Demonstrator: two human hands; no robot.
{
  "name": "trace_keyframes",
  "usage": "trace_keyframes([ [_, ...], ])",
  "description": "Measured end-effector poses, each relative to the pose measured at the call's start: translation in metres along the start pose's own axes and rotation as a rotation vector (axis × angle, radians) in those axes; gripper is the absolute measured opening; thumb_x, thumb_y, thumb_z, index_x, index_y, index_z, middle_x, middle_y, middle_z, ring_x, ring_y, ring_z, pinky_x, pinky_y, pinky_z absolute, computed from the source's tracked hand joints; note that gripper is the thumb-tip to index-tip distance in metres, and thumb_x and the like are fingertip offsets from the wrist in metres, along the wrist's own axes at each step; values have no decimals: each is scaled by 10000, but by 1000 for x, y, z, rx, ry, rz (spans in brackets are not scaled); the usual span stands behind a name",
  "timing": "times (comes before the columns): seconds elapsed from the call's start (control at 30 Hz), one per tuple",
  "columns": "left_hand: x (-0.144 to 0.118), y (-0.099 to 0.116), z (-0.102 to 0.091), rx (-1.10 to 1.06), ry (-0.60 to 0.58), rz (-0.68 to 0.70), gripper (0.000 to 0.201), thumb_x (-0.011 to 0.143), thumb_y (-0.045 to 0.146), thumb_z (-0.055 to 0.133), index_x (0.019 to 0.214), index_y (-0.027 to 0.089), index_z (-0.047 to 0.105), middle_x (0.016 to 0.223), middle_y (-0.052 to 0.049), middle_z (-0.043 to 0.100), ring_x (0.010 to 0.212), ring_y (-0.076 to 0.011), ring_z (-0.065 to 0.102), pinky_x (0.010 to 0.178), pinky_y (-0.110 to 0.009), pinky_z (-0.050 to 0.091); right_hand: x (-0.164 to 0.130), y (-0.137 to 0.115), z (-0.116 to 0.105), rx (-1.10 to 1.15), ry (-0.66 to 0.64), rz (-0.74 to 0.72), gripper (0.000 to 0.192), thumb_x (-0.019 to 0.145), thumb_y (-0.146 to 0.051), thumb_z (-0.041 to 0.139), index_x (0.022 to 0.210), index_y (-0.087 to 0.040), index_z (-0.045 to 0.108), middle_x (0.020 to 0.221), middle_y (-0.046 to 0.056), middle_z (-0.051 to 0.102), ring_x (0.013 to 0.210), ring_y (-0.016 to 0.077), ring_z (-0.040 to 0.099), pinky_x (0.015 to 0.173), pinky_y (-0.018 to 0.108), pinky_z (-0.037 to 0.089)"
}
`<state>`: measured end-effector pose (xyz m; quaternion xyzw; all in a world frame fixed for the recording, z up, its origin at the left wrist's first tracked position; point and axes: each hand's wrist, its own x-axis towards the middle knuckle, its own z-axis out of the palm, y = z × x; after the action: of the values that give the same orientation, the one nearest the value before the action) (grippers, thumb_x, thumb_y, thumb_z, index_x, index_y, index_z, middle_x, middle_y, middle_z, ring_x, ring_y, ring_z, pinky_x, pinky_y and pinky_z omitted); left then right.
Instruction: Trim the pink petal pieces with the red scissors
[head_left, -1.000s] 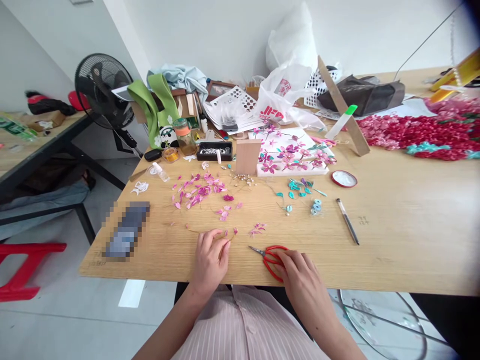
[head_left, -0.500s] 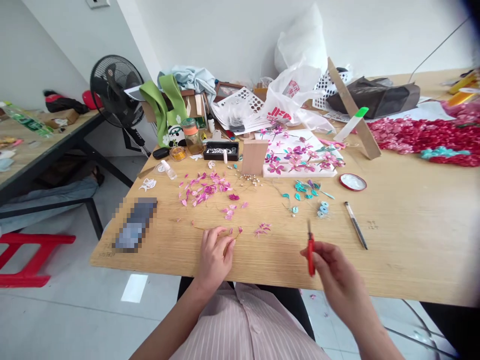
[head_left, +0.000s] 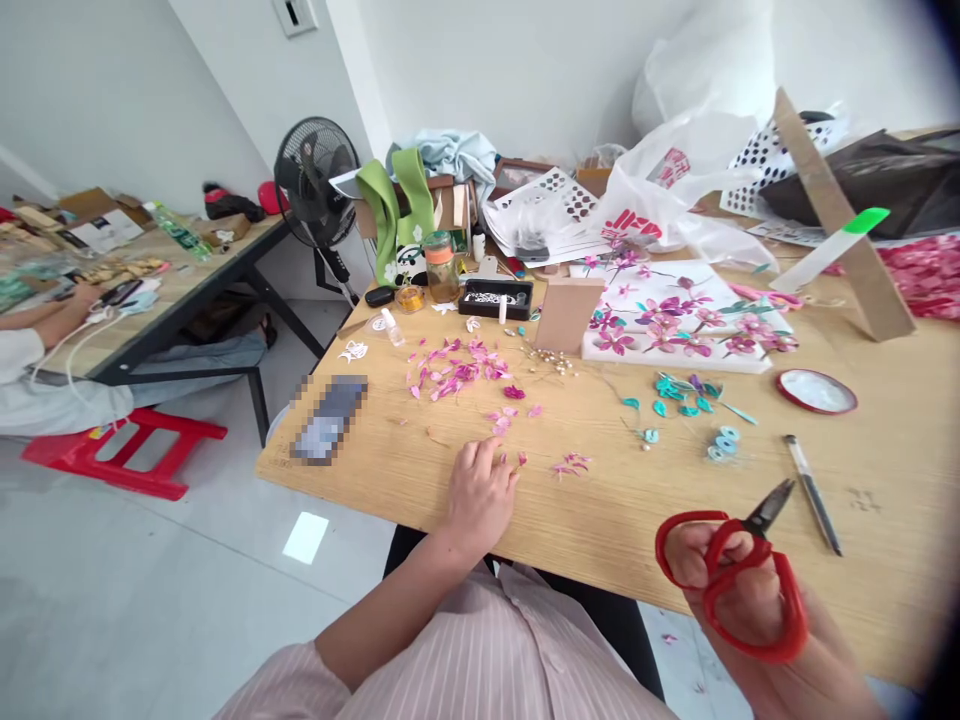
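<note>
Red-handled scissors (head_left: 750, 560) are in my right hand (head_left: 757, 600), with fingers through the loops and the dark blades pointing up and away over the table's front edge. My left hand (head_left: 480, 500) rests near the front edge of the table, its fingers pinched on a thin flower stem (head_left: 442, 441) with small pink petals (head_left: 523, 459) at its right end. Most of the stem is hidden by the fingers. Just right of this hand lies a small bunch of pink petals (head_left: 572, 465). Beyond it are loose pink petals (head_left: 469, 370).
Teal leaves (head_left: 686, 395), blue spools (head_left: 724, 442) and a pen (head_left: 814, 495) lie to the right. A white foam block (head_left: 675, 362) bears purple flowers. At left are a blurred phone (head_left: 330, 420), a fan (head_left: 315, 180) and another person's arm (head_left: 52, 325) at a second table.
The view has swung left. My right hand has turned the scissors, so both red loops now show and the blades point up to the right. My left hand stays at the stem.
</note>
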<state>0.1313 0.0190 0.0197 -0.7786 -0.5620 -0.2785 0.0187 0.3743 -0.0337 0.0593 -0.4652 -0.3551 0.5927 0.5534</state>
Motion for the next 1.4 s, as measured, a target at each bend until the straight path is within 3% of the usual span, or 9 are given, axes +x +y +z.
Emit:
trace_keyframes([
  [0.17, -2, 0, 5, 38, -23, 12, 67, 865, 112, 597, 847, 163, 637, 1122, -101, 623, 995, -241, 531, 857, -413, 517, -4, -5, 8, 38, 46, 22, 311, 744, -539, 722, 756, -255, 593, 747, 16, 509, 688, 154, 441, 612, 282, 424],
  [0.3, -4, 0, 8, -63, -25, -9, 126, 899, 86, 521, 865, 159, 619, 1101, -113, 634, 989, -237, 545, 853, -421, 505, -4, -7, 10, -48, 33, 27, 333, 773, -574, 665, 781, -249, 594, 741, 35, 487, 731, 198, 499, 594, 312, 443],
  [0.47, 3, -2, -2, -630, 38, -255, 122, 909, 209, 556, 809, 181, 619, 1046, -97, 624, 1017, -218, 567, 893, -410, 479, -4, -5, 10, -112, 9, -11, 303, 833, -558, 581, 819, -255, 582, 759, 50, 471, 745, 227, 501, 591, 347, 459],
  [0.63, 16, -2, -23, -1349, -105, -558, 375, 795, 510, 682, 686, 162, 593, 998, -102, 628, 1019, -235, 606, 868, -388, 478, 2, 1, 17, -50, 27, 12, 295, 758, -519, 693, 744, -244, 585, 744, 34, 498, 690, 182, 453, 593, 305, 444],
  [0.8, 16, -2, -31, -1529, -166, -629, 434, 698, 537, 759, 613, 166, 550, 932, -96, 625, 1075, -256, 576, 833, -354, 460, 9, 6, 34, -124, -40, -8, 281, 724, -479, 735, 712, -224, 618, 707, 28, 530, 642, 162, 483, 541, 264, 429],
  [0.93, 9, -25, -37, -1304, -133, -572, 340, 800, 469, 679, 688, 164, 579, 975, -91, 630, 997, -229, 603, 841, -356, 466, 14, 15, 32, -220, -37, 0, 327, 695, -509, 745, 664, -206, 626, 692, 31, 564, 635, 157, 505, 542, 247, 440],
  [1.07, -9, -60, -49, -609, -85, -423, 126, 879, 222, 557, 769, 180, 603, 991, -76, 620, 983, -216, 576, 878, -388, 460, 23, 27, 20, -362, 19, 74, 363, 597, -537, 795, 672, -202, 675, 669, 46, 625, 607, 174, 547, 525, 257, 467],
  [1.17, -24, -74, -51, -269, -81, -289, 144, 876, 115, 524, 774, 184, 597, 963, -65, 624, 956, -212, 559, 859, -392, 478, 25, 28, 23, -434, 29, 105, 376, 603, -561, 776, 674, -203, 685, 646, 49, 634, 592, 179, 549, 519, 264, 475],
  [1.4, -31, -73, -41, -56, -51, -147, 158, 902, 128, 542, 795, 179, 646, 934, -60, 627, 899, -207, 553, 785, -373, 521, 25, 19, 47, -475, -8, 79, 331, 623, -508, 773, 702, -205, 665, 629, 22, 590, 571, 165, 512, 505, 270, 455],
])
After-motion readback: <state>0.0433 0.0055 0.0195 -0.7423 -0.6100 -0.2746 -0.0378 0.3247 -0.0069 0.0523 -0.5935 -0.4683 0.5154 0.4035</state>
